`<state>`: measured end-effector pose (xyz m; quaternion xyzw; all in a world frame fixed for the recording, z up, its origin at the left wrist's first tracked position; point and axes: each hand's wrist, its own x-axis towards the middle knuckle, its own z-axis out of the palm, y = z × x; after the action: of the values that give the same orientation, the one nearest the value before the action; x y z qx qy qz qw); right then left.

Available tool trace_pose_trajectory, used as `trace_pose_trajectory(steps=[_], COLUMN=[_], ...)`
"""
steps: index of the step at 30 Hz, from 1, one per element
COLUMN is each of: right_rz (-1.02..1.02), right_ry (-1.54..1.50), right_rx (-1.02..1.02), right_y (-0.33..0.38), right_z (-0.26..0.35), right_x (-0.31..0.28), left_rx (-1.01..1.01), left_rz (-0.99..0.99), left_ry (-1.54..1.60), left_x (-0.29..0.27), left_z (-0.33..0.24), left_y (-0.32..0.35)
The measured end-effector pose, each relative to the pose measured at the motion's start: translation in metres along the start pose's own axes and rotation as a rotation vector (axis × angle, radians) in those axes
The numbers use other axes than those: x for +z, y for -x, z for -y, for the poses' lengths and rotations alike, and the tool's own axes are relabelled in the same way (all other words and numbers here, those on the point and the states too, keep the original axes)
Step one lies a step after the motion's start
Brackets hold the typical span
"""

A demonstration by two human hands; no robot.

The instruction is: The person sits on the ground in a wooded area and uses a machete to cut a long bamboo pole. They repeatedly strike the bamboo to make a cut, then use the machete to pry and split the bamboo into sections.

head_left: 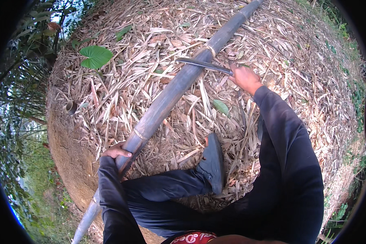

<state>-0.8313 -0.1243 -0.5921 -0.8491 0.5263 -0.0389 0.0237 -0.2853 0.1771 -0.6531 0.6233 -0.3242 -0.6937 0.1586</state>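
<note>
A long grey bamboo pole (169, 96) runs slantwise from the lower left to the top right, with pale rings at its joints. My left hand (117, 151) is closed around it near the lower left, thumb on top, some fingers hidden beneath. In my right hand (245, 78) is the handle of a machete (204, 64). Its long dark blade points left and crosses over the pole just below a joint. Whether the edge touches the bamboo I cannot tell.
Dry bamboo leaves (146, 53) cover the sloping ground. A broad green leaf (95, 57) grows at the upper left, above a short cut stump (71, 107). My shoe (212, 162) rests right of the pole's lower part. Bare earth (67, 156) drops off toward bushes at left.
</note>
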Motion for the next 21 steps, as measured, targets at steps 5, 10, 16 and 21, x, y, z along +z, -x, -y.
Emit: trace_pose_trajectory(steps=[5, 10, 16, 21], right_rz=[-0.095, -0.053, 0.003, -0.119], right_ry=[0.038, -0.049, -0.098, -0.223], right_rx=[0.208, 0.137, 0.094, 0.341], right_y=[-0.024, -0.001, 0.004, -0.020], right_z=[-0.039, -0.020, -0.014, -0.019], right_x=[-0.007, 0.007, 0.010, 0.021], left_rx=[-0.002, 0.017, 0.008, -0.047], left_rz=[0.036, 0.008, 0.020, 0.140], left_ry=[0.039, 0.000, -0.018, 0.109], left_x=[0.002, 0.000, 0.003, 0.003], left_z=[0.004, 0.007, 0.002, 0.003], left_y=[-0.010, -0.007, -0.002, -0.017])
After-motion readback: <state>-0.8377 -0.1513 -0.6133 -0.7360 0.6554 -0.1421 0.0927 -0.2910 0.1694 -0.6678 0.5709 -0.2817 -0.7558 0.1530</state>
